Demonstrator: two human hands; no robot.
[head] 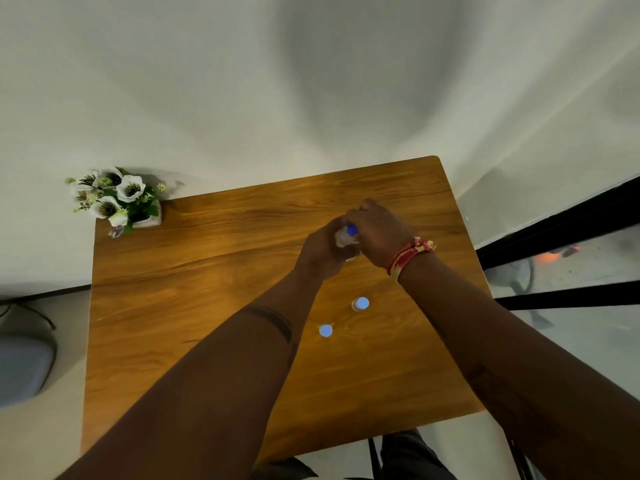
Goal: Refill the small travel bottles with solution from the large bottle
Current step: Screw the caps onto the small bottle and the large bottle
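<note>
The large bottle (344, 237), white with a blue cap, stands toward the far right of the wooden table (207, 271). My left hand (322, 251) is wrapped around its body. My right hand (377, 233) covers its top, fingers closed at the blue cap. Most of the bottle is hidden by both hands. Two small travel bottles with pale blue caps stand nearer to me: one (361, 303) to the right, the other (325, 330) to the left, between my forearms. Both are upright and capped.
A white pot of artificial white flowers (117, 199) sits at the table's far left corner. A wall runs behind the table. A grey chair seat (24, 365) is at the left, and a black-framed glass partition (561, 230) at the right.
</note>
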